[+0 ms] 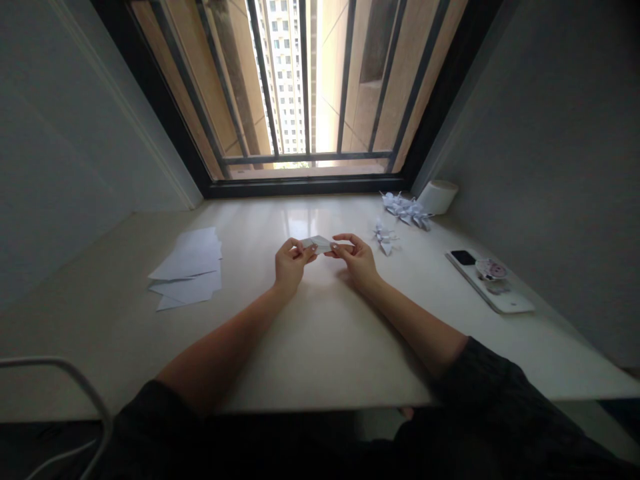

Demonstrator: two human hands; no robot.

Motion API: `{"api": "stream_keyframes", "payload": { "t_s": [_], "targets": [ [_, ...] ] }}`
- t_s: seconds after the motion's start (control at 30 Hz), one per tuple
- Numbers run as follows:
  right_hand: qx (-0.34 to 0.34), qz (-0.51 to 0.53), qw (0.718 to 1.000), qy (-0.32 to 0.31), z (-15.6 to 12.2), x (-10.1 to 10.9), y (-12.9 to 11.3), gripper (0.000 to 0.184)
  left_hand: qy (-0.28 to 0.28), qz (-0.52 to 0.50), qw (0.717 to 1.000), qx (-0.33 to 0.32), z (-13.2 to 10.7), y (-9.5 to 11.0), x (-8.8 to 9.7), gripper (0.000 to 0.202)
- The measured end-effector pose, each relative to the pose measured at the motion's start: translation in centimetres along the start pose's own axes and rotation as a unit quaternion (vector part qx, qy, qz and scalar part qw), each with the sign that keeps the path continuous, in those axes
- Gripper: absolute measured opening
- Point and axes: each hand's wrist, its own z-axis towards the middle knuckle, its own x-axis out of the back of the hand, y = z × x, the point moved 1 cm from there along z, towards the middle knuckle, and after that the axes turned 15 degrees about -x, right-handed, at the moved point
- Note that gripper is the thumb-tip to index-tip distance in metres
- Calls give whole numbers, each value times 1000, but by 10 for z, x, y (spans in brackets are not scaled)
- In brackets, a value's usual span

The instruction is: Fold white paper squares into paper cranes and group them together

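Observation:
Between my two hands, just above the pale sill, is a small folded piece of white paper [316, 243]. My left hand [290, 264] pinches its left end between thumb and fingers. At the other end, my right hand [358, 259] grips the paper's right tip with thumb and forefinger. The paper looks flat and pointed, with creased layers; its finer folds are too small to make out. Just right of my right hand lie a few folded white paper figures [384, 238]. Loose white paper sheets [186, 263] are stacked unevenly to the left of my left hand.
Several more folded paper figures [406, 210] are heaped at the back right beside a white roll [438, 197]. A white phone [517, 303] with a round grip lies near the right wall. A pale cable [65, 363] loops at the lower left. The barred window [307, 187] bounds the back.

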Motion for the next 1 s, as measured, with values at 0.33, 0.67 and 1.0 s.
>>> {"api": "stream_keyframes", "payload": {
  "t_s": [0.33, 0.67, 1.0],
  "targets": [
    [8, -72, 997, -33, 0, 4, -1, 49, -11, 14, 999, -36, -2, 3, 2, 38],
    [138, -176, 974, 46, -1, 9, -2, 23, -73, 59, 994, -52, -4, 2, 3, 61],
    [190, -234, 953, 43, -5, 11, -4, 22, -132, 43, 988, -67, -4, -1, 2, 33]
  ]
}}
